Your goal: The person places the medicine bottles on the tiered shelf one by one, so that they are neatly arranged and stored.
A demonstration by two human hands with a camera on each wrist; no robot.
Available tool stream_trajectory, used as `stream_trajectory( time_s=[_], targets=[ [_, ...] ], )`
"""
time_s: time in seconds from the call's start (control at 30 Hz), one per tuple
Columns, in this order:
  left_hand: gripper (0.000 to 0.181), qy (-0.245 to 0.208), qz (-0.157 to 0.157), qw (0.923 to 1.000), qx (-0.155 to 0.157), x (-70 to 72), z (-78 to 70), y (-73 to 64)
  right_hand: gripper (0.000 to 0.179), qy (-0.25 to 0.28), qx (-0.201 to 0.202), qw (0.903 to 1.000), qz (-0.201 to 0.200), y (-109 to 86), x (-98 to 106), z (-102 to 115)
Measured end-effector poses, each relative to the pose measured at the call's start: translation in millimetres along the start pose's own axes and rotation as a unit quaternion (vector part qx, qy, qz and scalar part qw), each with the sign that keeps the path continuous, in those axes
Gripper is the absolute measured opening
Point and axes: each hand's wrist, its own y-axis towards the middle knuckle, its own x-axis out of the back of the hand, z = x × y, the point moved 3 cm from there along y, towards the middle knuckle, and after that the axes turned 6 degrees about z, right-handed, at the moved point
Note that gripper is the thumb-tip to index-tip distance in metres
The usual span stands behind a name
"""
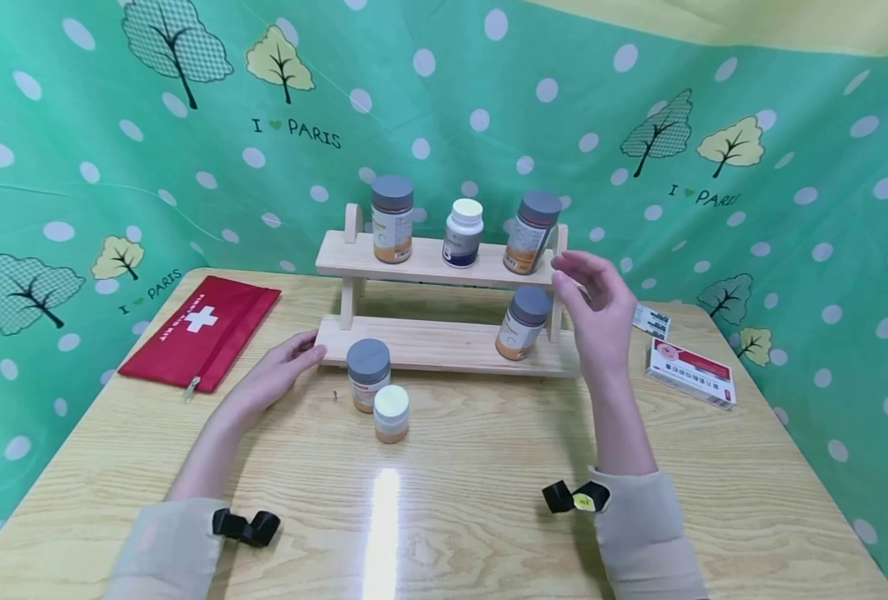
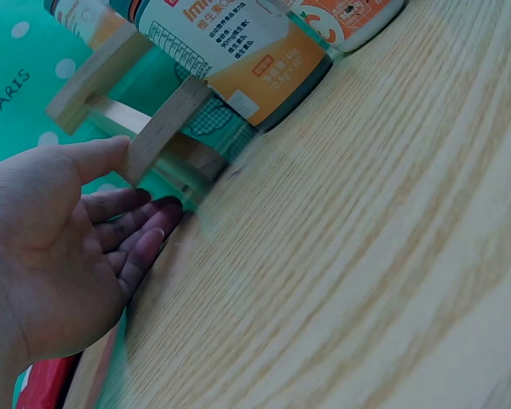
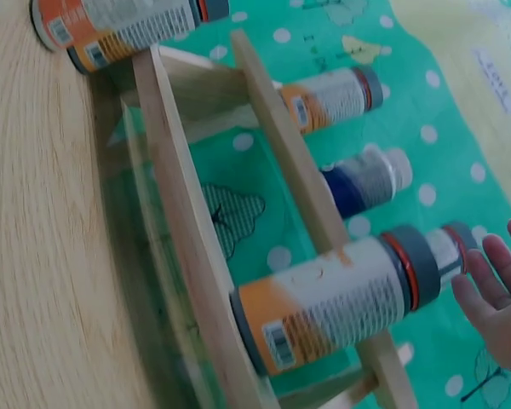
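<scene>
A two-tier wooden rack (image 1: 444,346) stands at the back of the table. My left hand (image 1: 289,362) is at the left end of its lower board; in the left wrist view the thumb touches the board's end (image 2: 145,158), with the fingers loosely bent. My right hand (image 1: 597,296) is raised by the upper board's right end, its fingers relaxed with nothing held. Grey-capped bottles stand on the upper board's left (image 1: 393,225) and right (image 1: 529,233), around a white-capped bottle (image 1: 462,233). Another grey-capped bottle (image 1: 522,325) sits on the lower board's right.
In front of the rack's left part stand a grey-capped bottle (image 1: 369,375) and a small white-capped jar (image 1: 391,417). A red first aid kit pouch (image 1: 203,333) lies at left. At right lie a medicine box (image 1: 691,371) and a blister pack (image 1: 649,321). A green curtain hangs behind.
</scene>
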Motion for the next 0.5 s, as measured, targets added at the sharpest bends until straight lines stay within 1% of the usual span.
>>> stream_trajectory(
  time_s=[0.1, 0.23, 0.37, 0.43, 0.5],
  targets=[
    [0.081, -0.001, 0.000, 1.0000, 0.000, 0.4, -0.1, 0.2, 0.030, 0.013, 0.020, 0.9993, 0.028, -3.8, -10, 7],
    [0.081, 0.000, -0.002, 1.0000, -0.002, 0.9, -0.3, 0.3, 0.033, 0.018, 0.031, 0.9964, 0.077, -10.9, -27, 13],
    [0.081, 0.001, -0.002, 1.0000, -0.003, 0.7, -0.1, 0.1, 0.038, 0.003, 0.019, 0.9907, 0.135, -19.2, -46, 13],
    [0.081, 0.001, -0.002, 1.0000, -0.003, 0.6, -0.1, 0.0, 0.040, -0.008, 0.010, 0.9856, 0.169, -23.3, -55, 11],
    [0.081, 0.001, -0.002, 1.0000, -0.004, 0.4, -0.3, 0.2, 0.042, -0.023, 0.003, 0.9782, 0.206, -27.5, -63, 9]
  ],
)
